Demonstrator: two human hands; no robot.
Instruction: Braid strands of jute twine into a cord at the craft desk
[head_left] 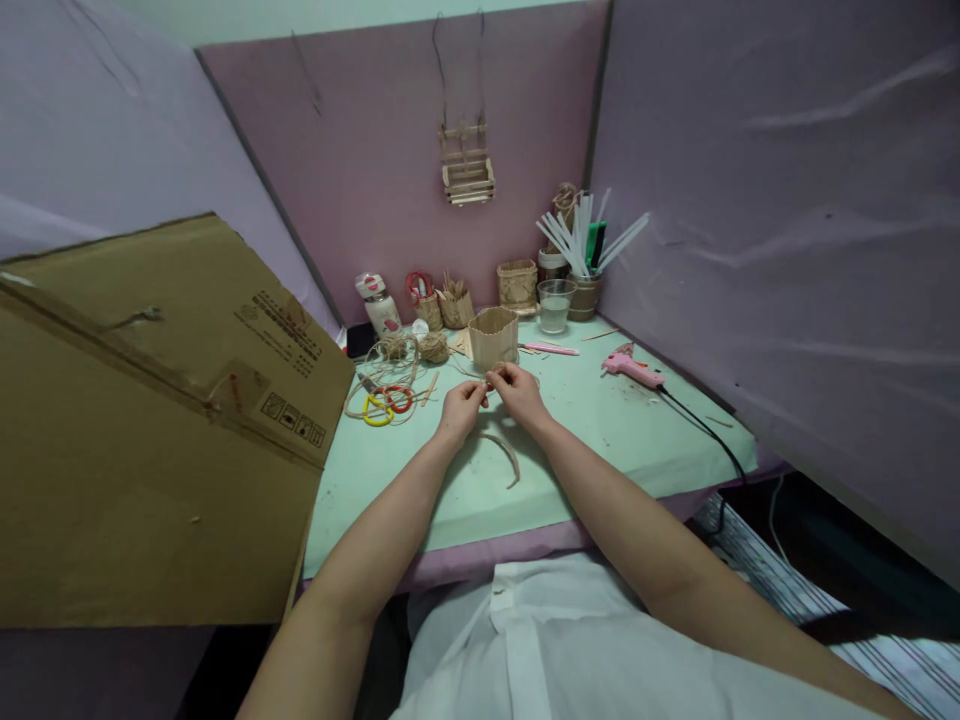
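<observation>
My left hand (463, 408) and my right hand (519, 393) meet over the middle of the table, fingertips pinched close together on thin jute twine. The part between the fingers is mostly hidden. Below them a thicker, braid-like length of twine (510, 458) curves on the green tabletop, its upper end running up toward my hands. Just behind my fingers stands an open container made of wooden craft sticks (493, 340); whether my hands touch it I cannot tell.
Scissors (379, 408) with red and yellow handles lie among loose twine at left, near a twine ball (433, 348). A pink glue gun (632, 368) with a black cord rests at right. Behind are a water cup (555, 308) and glue sticks (581, 240). A cardboard box (165, 430) stands left.
</observation>
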